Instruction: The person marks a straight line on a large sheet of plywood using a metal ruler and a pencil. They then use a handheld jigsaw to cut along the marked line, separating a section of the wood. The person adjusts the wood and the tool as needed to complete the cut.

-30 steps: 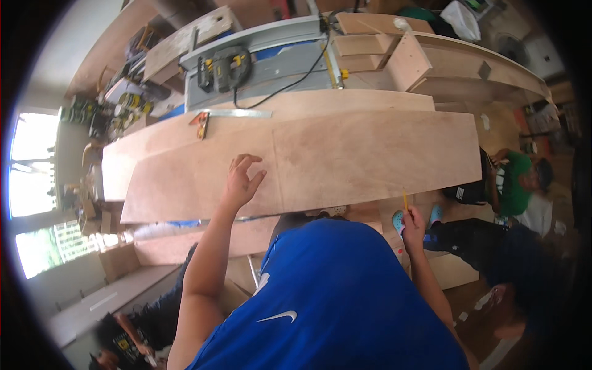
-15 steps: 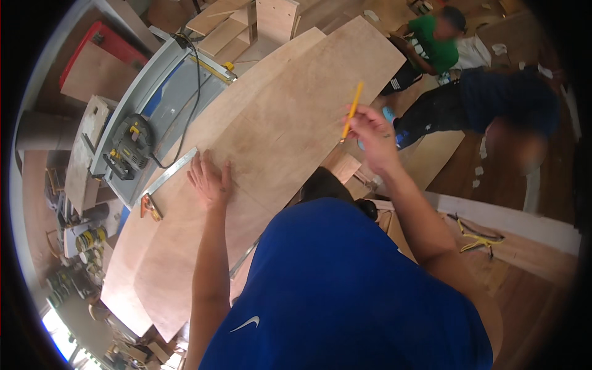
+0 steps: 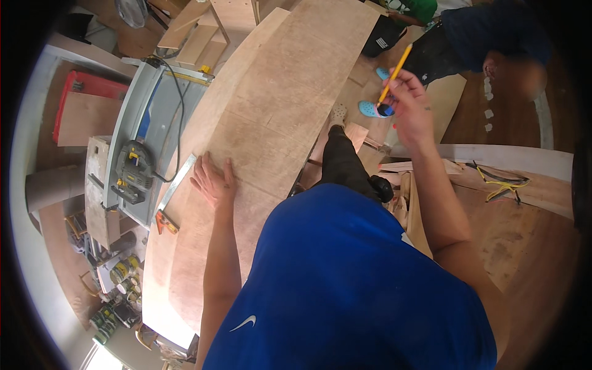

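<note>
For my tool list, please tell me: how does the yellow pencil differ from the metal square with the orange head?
The yellow pencil is held in the right hand; the metal square lies on a wooden board, near the left hand.
The pencil is one thin stick; the square has a flat blade and a bulkier head.
The pencil is yellow; the square is silvery and orange.
Both have a long, straight part.

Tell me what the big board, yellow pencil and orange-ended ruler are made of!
The big board looks like bare wood, perhaps plywood: pale brown, matt, faintly mottled. The yellow pencil is probably painted wood, evenly coloured. The ruler seems plain metal, silvery; its orange end could be metal or plastic.
</note>
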A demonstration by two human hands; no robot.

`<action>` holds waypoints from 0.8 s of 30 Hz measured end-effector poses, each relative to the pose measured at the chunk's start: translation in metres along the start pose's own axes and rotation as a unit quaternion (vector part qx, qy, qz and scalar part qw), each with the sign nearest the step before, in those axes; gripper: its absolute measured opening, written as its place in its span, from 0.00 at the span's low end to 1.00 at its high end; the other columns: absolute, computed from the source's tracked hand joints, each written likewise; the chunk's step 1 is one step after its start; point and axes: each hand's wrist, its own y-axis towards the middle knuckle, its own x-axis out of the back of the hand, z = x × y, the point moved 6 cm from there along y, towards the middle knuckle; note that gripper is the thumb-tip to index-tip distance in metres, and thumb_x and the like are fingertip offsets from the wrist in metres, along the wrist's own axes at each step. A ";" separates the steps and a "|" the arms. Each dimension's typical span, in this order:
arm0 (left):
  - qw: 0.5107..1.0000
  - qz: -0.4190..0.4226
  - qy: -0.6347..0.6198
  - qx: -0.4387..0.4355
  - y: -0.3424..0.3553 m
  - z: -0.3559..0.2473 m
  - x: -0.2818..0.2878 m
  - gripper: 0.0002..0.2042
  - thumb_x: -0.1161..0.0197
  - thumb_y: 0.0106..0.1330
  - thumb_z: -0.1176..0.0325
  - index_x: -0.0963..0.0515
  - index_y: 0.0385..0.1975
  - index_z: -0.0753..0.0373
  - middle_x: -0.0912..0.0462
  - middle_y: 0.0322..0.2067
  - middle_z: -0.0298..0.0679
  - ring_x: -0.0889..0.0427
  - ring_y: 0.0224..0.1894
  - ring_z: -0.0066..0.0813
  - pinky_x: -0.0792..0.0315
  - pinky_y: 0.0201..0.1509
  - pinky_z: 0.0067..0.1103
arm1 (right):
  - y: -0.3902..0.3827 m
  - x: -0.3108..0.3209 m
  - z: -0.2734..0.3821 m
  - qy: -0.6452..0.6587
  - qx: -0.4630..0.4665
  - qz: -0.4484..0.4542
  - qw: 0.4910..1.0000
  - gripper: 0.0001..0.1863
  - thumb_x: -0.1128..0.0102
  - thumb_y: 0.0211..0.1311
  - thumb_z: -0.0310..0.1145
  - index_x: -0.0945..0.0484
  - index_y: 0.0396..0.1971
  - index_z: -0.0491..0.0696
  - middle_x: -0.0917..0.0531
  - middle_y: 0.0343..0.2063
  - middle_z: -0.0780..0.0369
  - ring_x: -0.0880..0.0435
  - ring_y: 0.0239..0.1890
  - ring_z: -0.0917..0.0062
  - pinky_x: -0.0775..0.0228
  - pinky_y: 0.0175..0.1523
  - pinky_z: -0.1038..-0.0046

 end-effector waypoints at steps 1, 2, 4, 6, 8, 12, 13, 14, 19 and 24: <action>1.000 -0.001 0.004 -0.001 0.000 0.000 -0.001 0.34 0.37 0.70 0.42 0.30 0.70 0.56 0.30 0.70 0.48 0.37 0.75 0.47 0.52 0.78 0.48 | -0.004 0.002 -0.012 0.000 -0.021 -0.004 1.000 0.14 0.35 0.70 0.29 0.20 0.53 0.46 0.16 0.39 0.67 0.18 0.41 0.83 0.26 0.46 0.77; 1.000 -0.002 0.007 -0.001 0.000 0.000 -0.002 0.34 0.37 0.70 0.42 0.30 0.70 0.56 0.30 0.70 0.48 0.37 0.75 0.47 0.52 0.78 0.48 | -0.007 0.004 -0.023 -0.002 -0.041 -0.007 0.999 0.14 0.35 0.70 0.29 0.20 0.53 0.45 0.15 0.39 0.67 0.18 0.41 0.83 0.26 0.46 0.78; 1.000 -0.003 0.009 -0.005 -0.001 0.000 -0.002 0.34 0.37 0.70 0.43 0.30 0.70 0.56 0.30 0.69 0.48 0.36 0.74 0.47 0.52 0.78 0.49 | -0.016 0.006 -0.042 -0.004 -0.075 -0.013 0.997 0.13 0.35 0.69 0.28 0.20 0.51 0.44 0.16 0.38 0.67 0.18 0.39 0.84 0.27 0.44 0.79; 1.000 -0.009 0.006 -0.014 0.001 -0.001 -0.003 0.35 0.36 0.70 0.43 0.31 0.70 0.57 0.30 0.69 0.49 0.36 0.74 0.48 0.52 0.77 0.52 | -0.021 0.007 -0.054 -0.021 -0.079 0.015 0.997 0.13 0.34 0.69 0.27 0.20 0.50 0.44 0.17 0.37 0.68 0.19 0.38 0.84 0.28 0.44 0.80; 1.000 -0.006 0.013 -0.008 0.000 0.001 -0.004 0.35 0.36 0.69 0.43 0.32 0.70 0.57 0.30 0.69 0.48 0.36 0.74 0.47 0.51 0.77 0.52 | -0.028 0.006 -0.062 -0.021 -0.085 0.021 0.996 0.12 0.34 0.67 0.26 0.20 0.49 0.44 0.18 0.36 0.68 0.20 0.36 0.85 0.28 0.43 0.81; 1.000 -0.013 0.011 -0.002 -0.001 0.000 -0.006 0.35 0.36 0.68 0.42 0.32 0.70 0.56 0.29 0.69 0.47 0.35 0.74 0.46 0.51 0.77 0.53 | -0.044 0.002 -0.077 -0.025 -0.126 0.037 0.991 0.12 0.34 0.68 0.26 0.20 0.49 0.43 0.18 0.35 0.67 0.19 0.36 0.84 0.27 0.43 0.80; 1.000 -0.011 0.012 0.001 0.000 -0.001 -0.006 0.35 0.36 0.68 0.42 0.31 0.70 0.56 0.29 0.69 0.46 0.35 0.74 0.46 0.51 0.77 0.53 | -0.048 0.002 -0.086 -0.030 -0.125 0.046 0.991 0.11 0.35 0.70 0.26 0.21 0.49 0.43 0.17 0.35 0.67 0.18 0.37 0.84 0.27 0.44 0.79; 1.000 -0.010 0.015 0.007 -0.001 0.000 -0.006 0.36 0.36 0.68 0.42 0.31 0.70 0.56 0.29 0.69 0.46 0.36 0.74 0.46 0.51 0.77 0.53 | -0.050 0.001 -0.093 -0.035 -0.125 0.060 0.990 0.10 0.36 0.71 0.27 0.21 0.49 0.43 0.17 0.35 0.67 0.17 0.37 0.83 0.26 0.44 0.79; 1.000 -0.008 0.011 0.004 0.001 0.001 -0.009 0.35 0.37 0.68 0.42 0.32 0.71 0.56 0.30 0.69 0.46 0.36 0.75 0.47 0.53 0.78 0.55 | -0.062 -0.003 -0.096 -0.062 -0.133 0.113 0.983 0.08 0.38 0.73 0.26 0.21 0.48 0.43 0.15 0.39 0.65 0.16 0.42 0.82 0.26 0.45 0.80; 0.999 0.014 0.017 0.027 -0.002 0.000 -0.004 0.35 0.36 0.69 0.44 0.32 0.71 0.56 0.30 0.69 0.47 0.37 0.75 0.48 0.53 0.78 0.54 | -0.063 -0.007 -0.098 -0.046 -0.125 0.130 0.983 0.07 0.38 0.73 0.25 0.21 0.48 0.43 0.16 0.39 0.65 0.17 0.40 0.84 0.27 0.45 0.81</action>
